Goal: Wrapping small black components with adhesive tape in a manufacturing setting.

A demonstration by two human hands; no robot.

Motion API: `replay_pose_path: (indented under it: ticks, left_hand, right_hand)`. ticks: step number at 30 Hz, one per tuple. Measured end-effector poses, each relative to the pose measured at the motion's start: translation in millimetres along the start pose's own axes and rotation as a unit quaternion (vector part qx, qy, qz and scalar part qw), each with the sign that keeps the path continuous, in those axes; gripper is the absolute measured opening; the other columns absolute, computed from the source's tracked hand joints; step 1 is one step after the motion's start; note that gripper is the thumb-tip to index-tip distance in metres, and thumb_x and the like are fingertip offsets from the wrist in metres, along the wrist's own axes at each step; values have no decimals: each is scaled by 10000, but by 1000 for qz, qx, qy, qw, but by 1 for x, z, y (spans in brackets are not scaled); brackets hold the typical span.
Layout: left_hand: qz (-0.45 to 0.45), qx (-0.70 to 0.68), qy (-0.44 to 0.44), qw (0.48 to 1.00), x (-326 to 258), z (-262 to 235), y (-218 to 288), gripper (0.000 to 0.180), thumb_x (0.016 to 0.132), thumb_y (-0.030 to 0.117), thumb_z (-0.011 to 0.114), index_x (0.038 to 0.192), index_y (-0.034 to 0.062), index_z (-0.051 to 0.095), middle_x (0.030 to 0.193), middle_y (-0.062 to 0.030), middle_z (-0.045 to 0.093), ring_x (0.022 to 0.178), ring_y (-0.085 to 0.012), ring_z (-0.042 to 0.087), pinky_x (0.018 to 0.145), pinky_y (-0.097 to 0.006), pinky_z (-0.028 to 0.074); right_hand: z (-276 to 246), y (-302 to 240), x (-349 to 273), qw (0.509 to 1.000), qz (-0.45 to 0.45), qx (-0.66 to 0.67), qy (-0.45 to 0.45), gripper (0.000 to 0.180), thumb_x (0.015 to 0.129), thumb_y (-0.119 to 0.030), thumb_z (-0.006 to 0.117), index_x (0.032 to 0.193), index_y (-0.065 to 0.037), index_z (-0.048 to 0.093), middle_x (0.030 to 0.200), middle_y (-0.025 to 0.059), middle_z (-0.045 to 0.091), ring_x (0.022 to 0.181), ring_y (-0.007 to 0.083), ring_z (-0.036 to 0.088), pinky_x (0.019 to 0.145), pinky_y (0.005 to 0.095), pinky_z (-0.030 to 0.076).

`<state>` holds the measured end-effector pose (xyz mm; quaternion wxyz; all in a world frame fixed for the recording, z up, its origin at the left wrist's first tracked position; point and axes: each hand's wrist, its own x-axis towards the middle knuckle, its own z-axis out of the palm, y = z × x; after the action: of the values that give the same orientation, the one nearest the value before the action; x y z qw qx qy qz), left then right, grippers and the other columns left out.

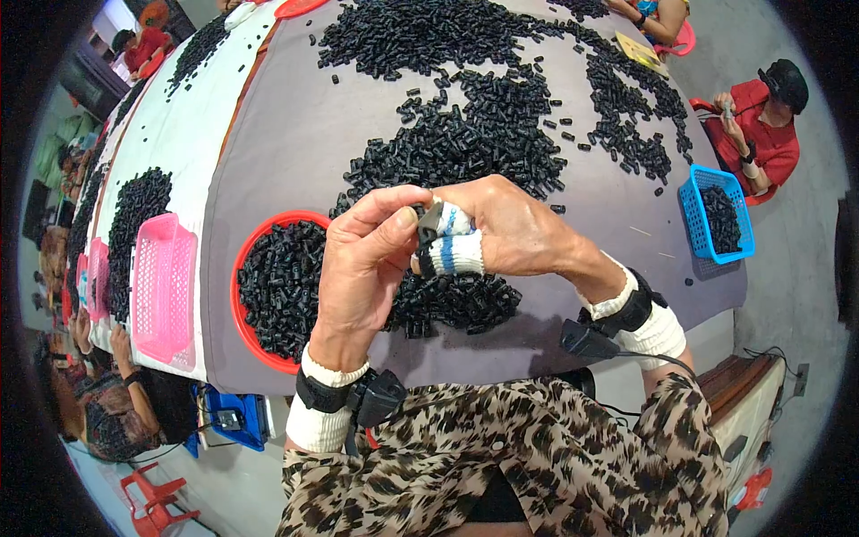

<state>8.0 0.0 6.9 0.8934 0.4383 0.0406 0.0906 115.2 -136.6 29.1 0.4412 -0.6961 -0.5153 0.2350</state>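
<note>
Above the near edge of the grey-covered table, both my hands meet in front of me. A small black plastic part [430, 222] sits between them, mostly covered by fingers. My left hand [362, 255] is closed, thumb and forefinger pinched at the part's side. Curled around it from the other side is my right hand [519, 224], closed, with white and blue wrapping on its fingers. Beneath and beyond the hands lies a large heap of similar black parts [474, 134]. Left of my left hand stands a round red basket [238, 291] filled with such parts.
A blue basket [692, 215] holding black parts stands at the right table edge, near a person in red [774, 143]. Pink baskets [165, 295] stand on the white-covered table at left, where other people work. A red stool [157, 501] is on the floor, lower left.
</note>
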Motion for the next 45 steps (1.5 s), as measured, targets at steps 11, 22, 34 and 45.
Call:
replay_pose_path:
  ticks: [11,22,34,45]
  left_hand:
    - [20,9,16,1000,2,3,-6,205,813,39,591,1014,1,577,896,-46,610,715,-52,552,568,-160,432]
    - [-19,-23,55,998,3,2,-5,187,832,52,575,1009,-9,591,888,-38,619,774,-66,577,628,-180,467]
    - [-3,-38,38,999,-2,0,-7,269,841,56,550,1097,-27,548,919,-84,627,829,-112,601,732,-229,496]
    - [0,-75,15,997,-3,-10,-16,301,832,34,563,1128,-8,529,992,-63,602,890,-105,572,769,-203,452]
  right_hand:
    - [2,3,1,997,19,53,59,285,654,-247,708,750,-22,563,627,71,563,569,160,531,551,308,422]
    - [1,1,1,994,46,77,66,295,650,-251,725,750,-18,574,634,62,573,578,133,526,551,288,423]
    - [6,10,3,993,42,85,76,265,650,-229,733,734,-32,576,612,25,557,564,94,494,532,264,408]
    - [8,8,5,994,25,54,93,263,622,-204,728,711,-27,555,600,52,560,537,114,504,506,277,408]
